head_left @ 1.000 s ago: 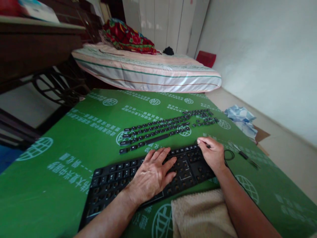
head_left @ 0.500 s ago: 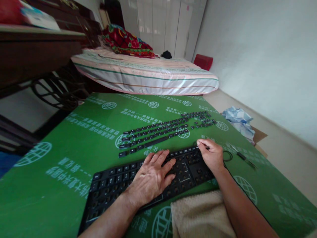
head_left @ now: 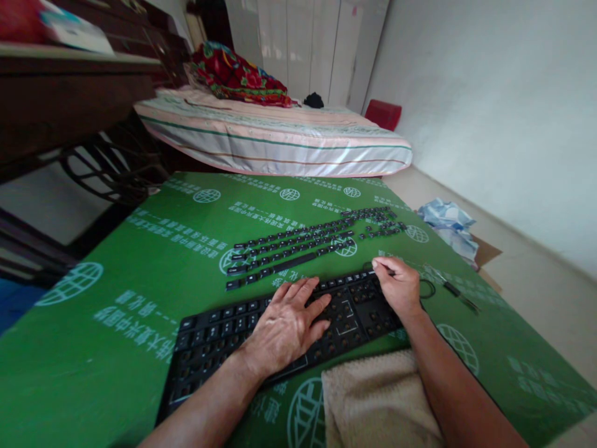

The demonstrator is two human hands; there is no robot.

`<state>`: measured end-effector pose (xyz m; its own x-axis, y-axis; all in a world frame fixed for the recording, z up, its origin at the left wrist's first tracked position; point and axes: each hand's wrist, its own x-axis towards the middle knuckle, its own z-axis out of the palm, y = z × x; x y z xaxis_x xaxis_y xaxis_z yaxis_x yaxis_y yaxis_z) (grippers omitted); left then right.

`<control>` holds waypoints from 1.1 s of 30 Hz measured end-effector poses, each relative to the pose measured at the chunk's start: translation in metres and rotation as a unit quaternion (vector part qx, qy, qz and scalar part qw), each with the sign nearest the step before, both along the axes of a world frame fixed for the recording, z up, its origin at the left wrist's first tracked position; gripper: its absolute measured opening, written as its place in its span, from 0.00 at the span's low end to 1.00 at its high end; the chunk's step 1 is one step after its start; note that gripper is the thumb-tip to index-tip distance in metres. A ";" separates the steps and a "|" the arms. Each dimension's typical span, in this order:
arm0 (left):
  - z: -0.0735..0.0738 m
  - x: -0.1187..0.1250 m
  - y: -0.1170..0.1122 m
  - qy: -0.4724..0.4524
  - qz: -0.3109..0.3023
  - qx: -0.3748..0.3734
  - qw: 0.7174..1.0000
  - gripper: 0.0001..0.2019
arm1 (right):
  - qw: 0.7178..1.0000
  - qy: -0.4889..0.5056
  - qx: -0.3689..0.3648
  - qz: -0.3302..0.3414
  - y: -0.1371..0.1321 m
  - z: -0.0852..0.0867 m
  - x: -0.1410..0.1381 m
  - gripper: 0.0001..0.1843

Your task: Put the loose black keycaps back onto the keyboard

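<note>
A black keyboard [head_left: 340,314] lies aslant on the green board, many of its keycaps off and a top row of keys still seated. My left hand [head_left: 289,323] rests spread and flat across the middle of it, fingers apart. At the far right of its back edge my right hand [head_left: 397,283] is closed in a pinch; whatever is between the fingertips is too small or hidden to name. Beyond the keyboard, loose black keycaps [head_left: 293,242] are laid out in rows on the board.
A beige cloth [head_left: 377,398] lies in front of the keyboard. Right of my right hand are a thin tool with a dark handle [head_left: 451,289] and a black cable [head_left: 428,289]. The green board [head_left: 140,274] reaches back to a bed [head_left: 280,140]. Crumpled plastic [head_left: 445,214] lies on the floor.
The view has shifted slightly, so the keyboard and keycaps sit a little differently in the picture. Both hands keep nearly the same places and poses on the keyboard.
</note>
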<state>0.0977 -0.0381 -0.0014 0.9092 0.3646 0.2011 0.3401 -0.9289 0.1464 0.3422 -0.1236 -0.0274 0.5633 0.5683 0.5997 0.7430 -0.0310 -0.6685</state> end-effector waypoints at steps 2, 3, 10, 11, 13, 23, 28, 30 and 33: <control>0.000 0.000 0.000 0.002 0.000 0.002 1.000 0.19 | 1.000 0.001 0.004 -0.010 0.000 0.000 0.001 0.09; 0.000 0.001 0.000 0.001 0.000 0.003 1.000 0.19 | 1.000 0.002 0.006 -0.015 0.000 -0.001 0.002 0.10; 0.000 0.001 0.000 0.010 0.008 0.006 1.000 0.23 | 0.998 0.023 0.013 -0.050 0.001 -0.009 0.010 0.11; 0.000 0.001 -0.001 0.014 0.008 0.006 1.000 0.23 | 0.998 0.025 0.014 -0.053 0.001 -0.011 0.011 0.11; 0.000 0.001 -0.001 0.017 0.008 0.007 1.000 0.23 | 0.998 0.027 0.017 -0.058 0.002 -0.013 0.013 0.11; 0.004 0.001 -0.001 0.026 0.011 0.000 1.000 0.23 | 0.994 0.043 0.023 -0.098 0.004 -0.016 0.017 0.13; 0.004 0.002 -0.001 0.033 0.014 -0.001 0.999 0.23 | 0.994 0.043 0.015 -0.101 0.003 -0.017 0.020 0.14; 0.004 0.002 0.000 0.038 0.012 0.001 0.999 0.23 | 0.994 0.043 0.011 -0.103 0.003 -0.017 0.021 0.14; 0.004 0.002 0.000 0.038 0.011 0.004 0.999 0.23 | 0.993 0.046 0.005 -0.108 0.002 -0.018 0.023 0.13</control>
<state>0.0994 -0.0378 0.0023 0.9140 0.3826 0.1354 0.3696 -0.9225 0.1114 0.3654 -0.1214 -0.0451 0.7238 0.4224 0.5456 0.6560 -0.1763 -0.7338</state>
